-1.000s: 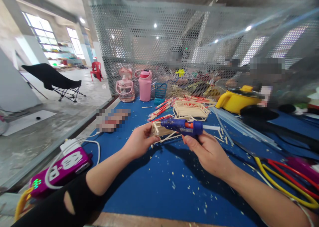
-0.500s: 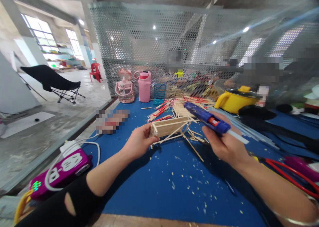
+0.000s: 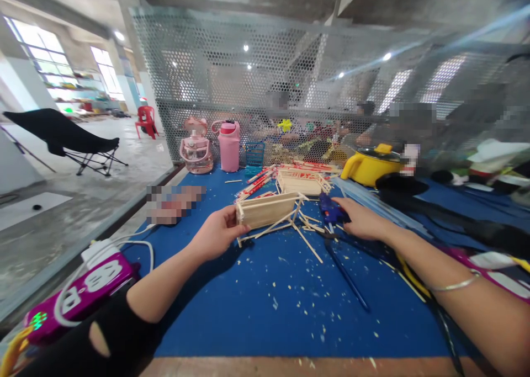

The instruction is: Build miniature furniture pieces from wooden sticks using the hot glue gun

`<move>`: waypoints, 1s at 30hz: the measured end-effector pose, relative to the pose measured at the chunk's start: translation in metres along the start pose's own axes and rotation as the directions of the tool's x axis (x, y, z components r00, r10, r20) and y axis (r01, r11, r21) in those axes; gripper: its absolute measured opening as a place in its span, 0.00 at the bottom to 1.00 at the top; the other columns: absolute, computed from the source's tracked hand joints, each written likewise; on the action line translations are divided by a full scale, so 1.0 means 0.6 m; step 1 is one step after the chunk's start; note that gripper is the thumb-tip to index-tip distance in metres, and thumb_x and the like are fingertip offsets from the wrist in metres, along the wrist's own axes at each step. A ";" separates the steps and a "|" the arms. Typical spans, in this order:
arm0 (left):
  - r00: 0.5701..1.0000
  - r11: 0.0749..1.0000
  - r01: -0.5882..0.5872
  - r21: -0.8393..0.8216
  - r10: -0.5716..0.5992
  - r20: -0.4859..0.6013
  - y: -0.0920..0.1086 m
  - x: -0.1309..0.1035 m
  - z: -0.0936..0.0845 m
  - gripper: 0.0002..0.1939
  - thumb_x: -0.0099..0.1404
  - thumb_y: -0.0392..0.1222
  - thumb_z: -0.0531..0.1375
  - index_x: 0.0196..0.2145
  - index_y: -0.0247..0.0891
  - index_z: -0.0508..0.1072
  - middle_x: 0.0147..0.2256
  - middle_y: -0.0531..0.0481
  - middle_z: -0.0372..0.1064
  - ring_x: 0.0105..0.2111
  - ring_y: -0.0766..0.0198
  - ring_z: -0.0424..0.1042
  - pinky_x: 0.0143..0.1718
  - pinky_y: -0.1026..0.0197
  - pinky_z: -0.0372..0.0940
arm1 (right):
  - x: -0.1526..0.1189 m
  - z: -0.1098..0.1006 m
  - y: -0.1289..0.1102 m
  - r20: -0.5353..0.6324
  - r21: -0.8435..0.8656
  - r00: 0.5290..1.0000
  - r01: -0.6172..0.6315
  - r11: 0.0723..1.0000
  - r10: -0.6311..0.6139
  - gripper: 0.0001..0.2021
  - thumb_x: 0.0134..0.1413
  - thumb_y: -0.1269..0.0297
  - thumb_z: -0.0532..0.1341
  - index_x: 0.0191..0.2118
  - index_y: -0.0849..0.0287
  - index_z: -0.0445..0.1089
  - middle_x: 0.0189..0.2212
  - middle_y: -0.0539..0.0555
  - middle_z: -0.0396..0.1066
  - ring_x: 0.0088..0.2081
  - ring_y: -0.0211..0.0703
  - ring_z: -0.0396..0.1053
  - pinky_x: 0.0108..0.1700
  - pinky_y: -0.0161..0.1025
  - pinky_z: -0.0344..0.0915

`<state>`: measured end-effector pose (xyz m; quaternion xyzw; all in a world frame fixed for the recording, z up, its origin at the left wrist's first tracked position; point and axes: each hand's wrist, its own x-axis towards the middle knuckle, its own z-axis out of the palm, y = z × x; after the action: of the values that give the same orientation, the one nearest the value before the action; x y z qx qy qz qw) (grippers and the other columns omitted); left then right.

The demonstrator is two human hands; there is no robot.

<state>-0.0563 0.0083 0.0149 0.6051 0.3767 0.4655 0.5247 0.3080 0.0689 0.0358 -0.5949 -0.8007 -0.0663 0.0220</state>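
Note:
My left hand point(image 3: 221, 231) is closed on the left end of a small wooden stick frame point(image 3: 267, 211), built of thin sticks with a flat panel. The frame stands tilted on the blue mat point(image 3: 256, 294). To its right, my right hand point(image 3: 362, 218) has its fingers around a blue hot glue gun point(image 3: 330, 207), held low at the mat. The gun's lower part is partly hidden by the fingers. Just below lies a blue-handled tool point(image 3: 348, 276) that looks like pliers. Loose sticks point(image 3: 308, 222) lie between the frame and the gun.
Behind stands another stick structure point(image 3: 300, 182), with red-and-white stick packets point(image 3: 254, 182). Pink bottles point(image 3: 229, 148) and a yellow pot point(image 3: 372, 167) stand near the perforated metal screen point(image 3: 232, 79). Clear glue sticks point(image 3: 372, 203) lie right. A purple power strip point(image 3: 83, 294) with cables sits left.
My right hand has lowered the glue gun to the mat and turned it. My left hand keeps its hold on the stick frame. The whole view has shifted slightly to the right.

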 end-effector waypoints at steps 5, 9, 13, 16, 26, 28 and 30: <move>1.000 1.000 -0.003 0.013 0.003 0.013 0.002 0.000 0.000 0.25 0.51 0.36 0.65 0.48 0.32 0.69 0.49 0.42 0.71 0.49 0.54 0.69 0.54 0.51 0.59 | -0.034 -0.064 -0.101 -0.402 -0.054 0.902 0.145 0.988 -0.154 0.20 0.50 0.68 0.55 0.50 0.65 0.66 0.46 0.63 0.70 0.47 0.52 0.68 0.47 0.44 0.62; 1.000 1.000 0.005 -0.010 -0.005 -0.011 0.004 0.000 0.002 0.24 0.50 0.36 0.66 0.46 0.33 0.70 0.48 0.42 0.72 0.48 0.53 0.70 0.54 0.48 0.59 | -0.061 -0.052 -0.210 -0.252 -0.115 0.808 0.521 0.846 -0.533 0.11 0.58 0.68 0.52 0.41 0.57 0.71 0.29 0.52 0.73 0.31 0.41 0.70 0.33 0.36 0.60; 1.000 1.000 -0.005 -0.025 0.005 -0.014 0.002 0.000 0.002 0.25 0.49 0.36 0.66 0.47 0.33 0.70 0.48 0.41 0.72 0.48 0.52 0.70 0.55 0.46 0.58 | -0.037 -0.023 -0.264 -0.160 -0.181 0.913 0.347 0.920 -0.376 0.13 0.58 0.73 0.51 0.46 0.59 0.68 0.33 0.56 0.74 0.31 0.42 0.71 0.29 0.35 0.57; 1.000 0.999 -0.009 -0.038 0.009 -0.019 -0.001 0.002 0.000 0.25 0.48 0.36 0.66 0.46 0.33 0.70 0.47 0.41 0.72 0.48 0.52 0.70 0.55 0.46 0.58 | -0.014 -0.019 -0.270 -0.082 -0.185 0.951 0.279 0.942 -0.298 0.11 0.57 0.75 0.50 0.39 0.60 0.69 0.33 0.58 0.74 0.32 0.44 0.72 0.29 0.35 0.58; 1.000 1.000 0.005 -0.022 -0.006 -0.009 0.000 0.003 -0.002 0.24 0.49 0.37 0.66 0.45 0.32 0.70 0.48 0.41 0.71 0.49 0.52 0.70 0.54 0.47 0.58 | -0.005 -0.005 -0.262 -0.037 -0.035 0.943 0.328 0.944 -0.330 0.13 0.61 0.68 0.48 0.43 0.57 0.69 0.40 0.57 0.74 0.40 0.45 0.71 0.36 0.36 0.61; 1.000 1.000 0.009 -0.010 -0.009 -0.008 0.001 0.001 -0.002 0.24 0.50 0.38 0.66 0.45 0.32 0.70 0.48 0.41 0.71 0.49 0.52 0.70 0.54 0.48 0.59 | 0.001 -0.002 -0.261 -0.031 -0.020 0.949 0.313 0.950 -0.313 0.14 0.62 0.66 0.47 0.41 0.58 0.69 0.40 0.57 0.74 0.40 0.45 0.71 0.36 0.35 0.61; 1.000 1.000 0.005 0.000 -0.005 -0.008 0.002 0.000 -0.002 0.25 0.49 0.38 0.67 0.46 0.32 0.70 0.48 0.41 0.71 0.49 0.53 0.70 0.54 0.49 0.60 | 0.006 0.000 -0.260 -0.027 -0.013 0.952 0.305 0.952 -0.305 0.14 0.62 0.66 0.47 0.39 0.58 0.69 0.38 0.57 0.74 0.38 0.44 0.71 0.36 0.35 0.61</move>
<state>-0.0572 0.0086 0.0163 0.6021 0.3804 0.4665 0.5245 0.1582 0.0279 0.0239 -0.4633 -0.8823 -0.0807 0.0204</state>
